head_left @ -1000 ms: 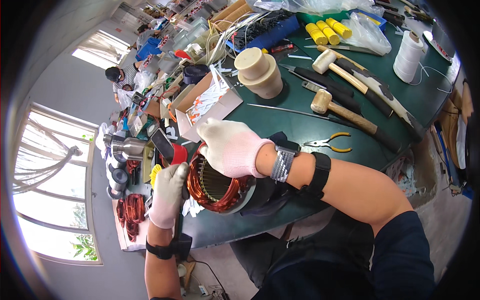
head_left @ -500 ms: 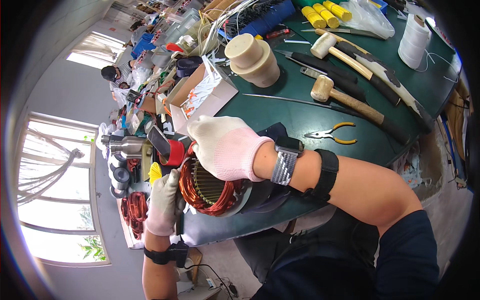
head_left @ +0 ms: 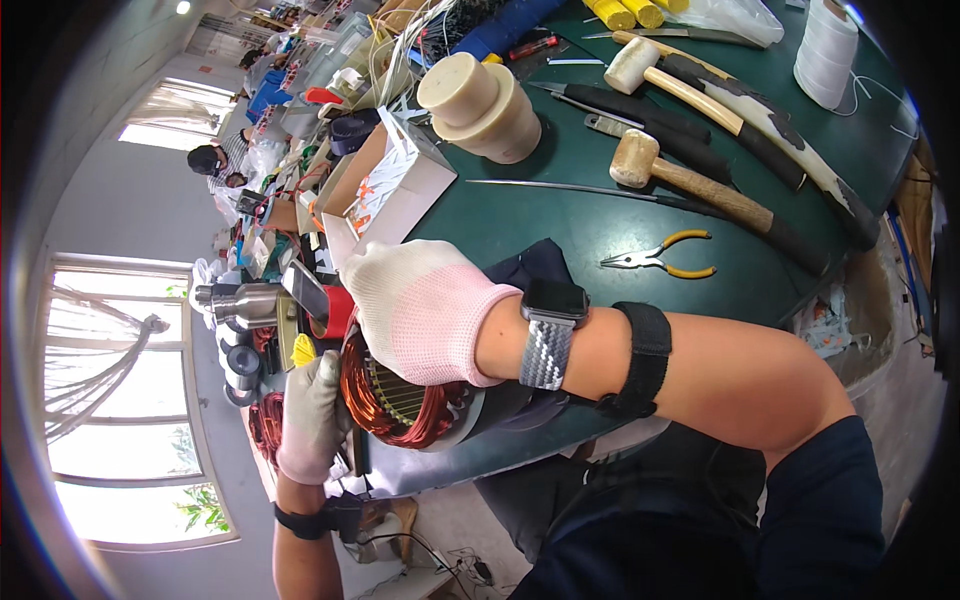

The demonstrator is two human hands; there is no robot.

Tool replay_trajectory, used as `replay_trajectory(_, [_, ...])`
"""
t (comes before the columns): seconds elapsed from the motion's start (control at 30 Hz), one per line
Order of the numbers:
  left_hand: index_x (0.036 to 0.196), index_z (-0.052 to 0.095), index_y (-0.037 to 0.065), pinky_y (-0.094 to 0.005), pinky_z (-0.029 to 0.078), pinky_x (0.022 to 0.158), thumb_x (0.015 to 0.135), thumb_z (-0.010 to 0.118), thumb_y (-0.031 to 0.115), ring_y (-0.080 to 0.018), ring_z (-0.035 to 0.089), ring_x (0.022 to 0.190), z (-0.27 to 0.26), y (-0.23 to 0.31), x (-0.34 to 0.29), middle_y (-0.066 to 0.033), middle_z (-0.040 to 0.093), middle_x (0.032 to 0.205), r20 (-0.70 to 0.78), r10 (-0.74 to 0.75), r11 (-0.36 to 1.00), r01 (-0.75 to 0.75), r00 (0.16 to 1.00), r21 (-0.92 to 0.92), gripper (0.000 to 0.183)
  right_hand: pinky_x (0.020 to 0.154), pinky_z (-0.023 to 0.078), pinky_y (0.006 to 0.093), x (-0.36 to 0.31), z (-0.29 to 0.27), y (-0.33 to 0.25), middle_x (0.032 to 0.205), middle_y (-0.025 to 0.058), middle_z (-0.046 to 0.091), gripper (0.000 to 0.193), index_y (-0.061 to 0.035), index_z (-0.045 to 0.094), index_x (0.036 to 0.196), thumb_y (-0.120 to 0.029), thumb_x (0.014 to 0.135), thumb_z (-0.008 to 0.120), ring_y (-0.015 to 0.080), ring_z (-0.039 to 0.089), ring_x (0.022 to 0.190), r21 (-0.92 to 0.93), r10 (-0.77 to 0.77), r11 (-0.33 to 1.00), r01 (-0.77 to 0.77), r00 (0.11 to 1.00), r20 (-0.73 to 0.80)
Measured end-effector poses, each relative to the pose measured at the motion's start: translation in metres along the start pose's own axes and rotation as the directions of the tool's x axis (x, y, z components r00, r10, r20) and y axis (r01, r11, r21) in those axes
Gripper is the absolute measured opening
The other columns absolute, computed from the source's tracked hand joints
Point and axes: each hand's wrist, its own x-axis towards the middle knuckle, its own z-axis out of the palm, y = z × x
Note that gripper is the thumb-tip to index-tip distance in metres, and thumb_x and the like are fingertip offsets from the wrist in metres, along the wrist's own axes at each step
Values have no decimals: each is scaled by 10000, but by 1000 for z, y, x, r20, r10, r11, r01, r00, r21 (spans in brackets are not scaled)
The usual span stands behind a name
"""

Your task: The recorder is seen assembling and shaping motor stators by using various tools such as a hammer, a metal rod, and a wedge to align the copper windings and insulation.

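A motor stator with copper wire windings [head_left: 402, 424] lies near the front edge of the green table, its slotted bore facing left. Across its top rests my right hand [head_left: 425, 308] in a white and pink knit glove. Its fingers are curled into a fist over the far side of the winding, and what they grip is hidden. My left hand [head_left: 312, 418], gloved too, is beside the left end of the coil. Its thumb points up and its fingers are folded together; their tips and anything between them are out of sight.
Yellow-handled pliers [head_left: 660, 257], a wood-headed mallet [head_left: 637, 158], a pale mallet [head_left: 632, 66] and a long thin rod [head_left: 560, 186] lie to the right. Beyond the stator stand a box of paper strips [head_left: 425, 185] and a stepped cream block [head_left: 495, 120]. A steel bottle [head_left: 245, 303] is at left.
The head view has shifted, so the table things sit a little differently in it. Both hands stay at the stator, the right still closed over its top.
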Motion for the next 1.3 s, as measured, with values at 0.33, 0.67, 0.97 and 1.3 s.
replay_trajectory(0.33, [1358,525,119,-394,528,636,1131,526,310,-320,624,607,-16,-14,-1,-107,664,755,358,516,575,-624,778,528,296,719,603,444,7,1,0,910,239,740,582,156,508,1357,-69,842,660,392,760,848,-3,86,996,-86,988,130])
replay_trajectory(0.67, [1289,479,120,-294,441,616,1012,565,419,-181,593,679,-23,-7,-22,-45,632,844,183,-21,945,-41,983,324,416,764,611,449,13,7,7,927,208,742,172,17,691,993,-101,873,656,384,761,858,68,-36,997,27,990,135])
replay_trajectory(0.97, [831,608,16,-246,349,518,1085,468,654,-42,411,570,-4,-1,-3,47,485,618,115,-38,999,34,993,36,701,845,588,482,6,6,2,1041,258,712,203,28,645,1074,-119,936,625,429,724,982,-37,32,999,-29,996,80])
replay_trajectory(1.3, [933,642,-14,-250,389,612,1120,563,387,-48,421,705,8,10,12,42,509,747,-105,202,979,-199,974,39,450,839,575,502,3,-7,-7,953,240,686,207,8,652,993,-194,947,648,432,709,932,-196,71,979,-65,997,26])
